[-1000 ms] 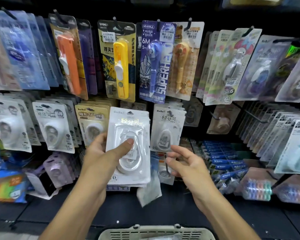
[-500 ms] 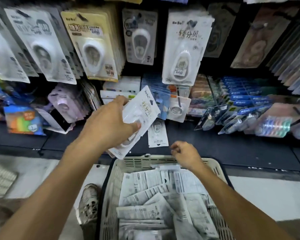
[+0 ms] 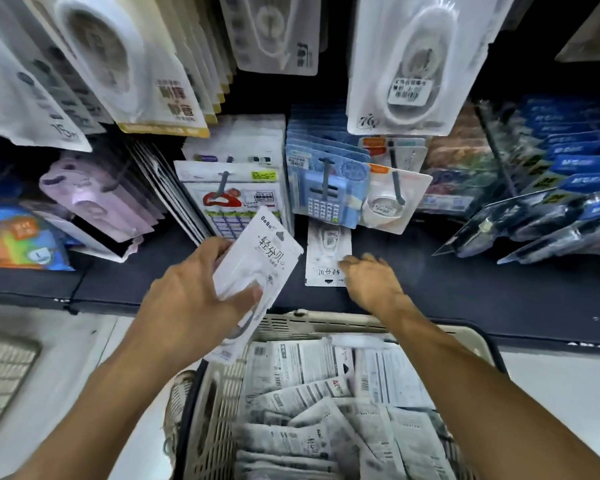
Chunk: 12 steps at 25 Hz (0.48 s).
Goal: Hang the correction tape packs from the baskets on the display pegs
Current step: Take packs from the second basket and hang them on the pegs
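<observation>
Right hand [image 3: 371, 285] moved onto one fallen pack [image 3: 328, 254]

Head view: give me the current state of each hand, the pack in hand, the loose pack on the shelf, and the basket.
left hand: grips a small stack of white packs, thumb across the front.
held packs: tilted, off the pegs, above the basket's far rim.
right hand: reaching to the loose pack, fingertips at its edge.
loose pack: flat on the dark shelf, unhung.
basket: holds many packs.

The right hand [image 3: 369, 284] has left the basket [image 3: 326, 323] and now touches the fallen pack [image 3: 328, 254] on the shelf.
</observation>
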### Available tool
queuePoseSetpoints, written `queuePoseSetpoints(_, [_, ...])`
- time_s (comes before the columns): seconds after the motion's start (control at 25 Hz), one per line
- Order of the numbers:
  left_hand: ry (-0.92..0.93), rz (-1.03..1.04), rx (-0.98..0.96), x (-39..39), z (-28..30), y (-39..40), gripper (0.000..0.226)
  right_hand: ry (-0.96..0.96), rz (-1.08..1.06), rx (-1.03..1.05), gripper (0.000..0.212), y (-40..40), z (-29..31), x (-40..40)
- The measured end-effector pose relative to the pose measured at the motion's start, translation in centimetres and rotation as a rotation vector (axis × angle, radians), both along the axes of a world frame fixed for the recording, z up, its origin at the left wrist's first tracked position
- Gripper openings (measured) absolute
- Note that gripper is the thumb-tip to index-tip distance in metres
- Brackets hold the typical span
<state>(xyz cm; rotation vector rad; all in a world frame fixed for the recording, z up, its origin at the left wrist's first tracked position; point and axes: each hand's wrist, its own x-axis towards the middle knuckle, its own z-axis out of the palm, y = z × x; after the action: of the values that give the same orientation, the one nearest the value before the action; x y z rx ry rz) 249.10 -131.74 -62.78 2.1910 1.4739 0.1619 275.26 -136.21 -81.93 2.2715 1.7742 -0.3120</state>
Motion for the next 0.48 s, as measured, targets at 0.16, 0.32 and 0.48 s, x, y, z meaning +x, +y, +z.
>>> queuePoseSetpoints(0.16, [-0.042,0.014,-0.024,0.1,0.0,0.1,0.035,0.099,0.001,0.054,0.046,0.5,-0.2,-0.6])
queuePoseSetpoints(0.32, [-0.060,0.000,-0.012,-0.3,0.0,-0.1,0.038,0.288,-0.021,-0.041,0.076,0.0,0.8,-0.6])
queuePoseSetpoints(0.48, [-0.030,0.012,-0.020,-0.9,-0.7,0.0,0.038,0.070,0.044,0.194,0.044,1.2,1.3,-1.7])
